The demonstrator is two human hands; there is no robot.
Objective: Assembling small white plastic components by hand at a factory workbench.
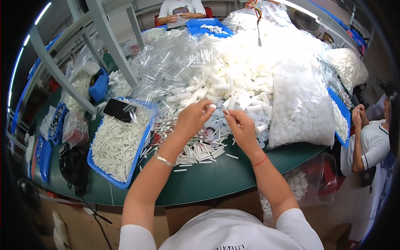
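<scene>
My left hand (192,118), with a silver bangle at its wrist, is closed on a small white cylindrical piece (212,107) at its fingertips. Just to the right, my right hand (243,129) pinches a thin white stick (226,110) that points up. The two pieces are apart. Below the hands lies a loose pile of short white sticks (196,153) on the green table (196,189). Translucent round discs (216,121) are spread beneath and between my hands. Larger white cylinders (223,87) are heaped just beyond them.
A blue tray (92,164) of white sticks, a black phone (118,110) on it, stands left. Clear tubes (171,62) pile beyond. At right are a bulging clear bag (300,112) of white pieces and another blue tray (344,141). Grey frame bars rise at left; people sit across and at right.
</scene>
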